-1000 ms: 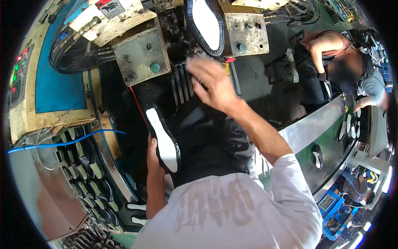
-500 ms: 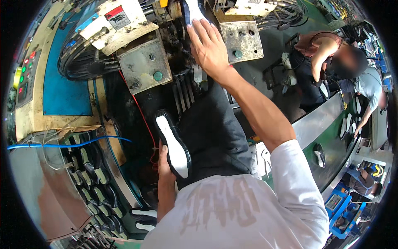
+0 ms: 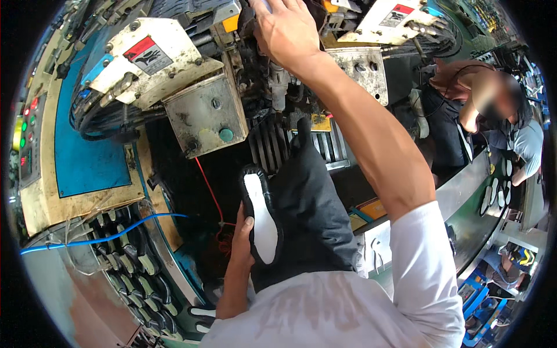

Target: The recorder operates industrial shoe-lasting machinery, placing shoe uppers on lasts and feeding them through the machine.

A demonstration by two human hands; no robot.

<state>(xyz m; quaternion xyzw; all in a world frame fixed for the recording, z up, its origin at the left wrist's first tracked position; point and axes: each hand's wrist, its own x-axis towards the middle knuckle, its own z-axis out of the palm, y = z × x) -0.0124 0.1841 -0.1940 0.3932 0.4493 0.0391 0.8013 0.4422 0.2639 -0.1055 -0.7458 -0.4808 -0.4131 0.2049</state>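
My left hand (image 3: 239,239) grips a dark shoe upper (image 3: 279,232) by its side, its white sole-side facing up, above my dark-trousered leg. The thumb lies along its edge. At the top edge, my right hand (image 3: 287,35) reaches into the machine (image 3: 278,81) with its fingers stretched forward over a dark shoe (image 3: 248,22) set there. A sliver of pale surface shows by the fingers. The fingertips and most of that shoe are cut off or covered.
Metal boxes with knobs (image 3: 206,113) flank the machine's middle. At left stand a control panel (image 3: 33,139), a blue hose (image 3: 125,232) and a rack of dark shoes (image 3: 136,272). A metal conveyor (image 3: 464,191) carries shoes at right, where another person (image 3: 449,122) sits working.
My view has shifted, so the machine sits lower in the picture. My right hand has gone further forward along the shoe in the machine. The left still holds its shoe upper, now more upright.
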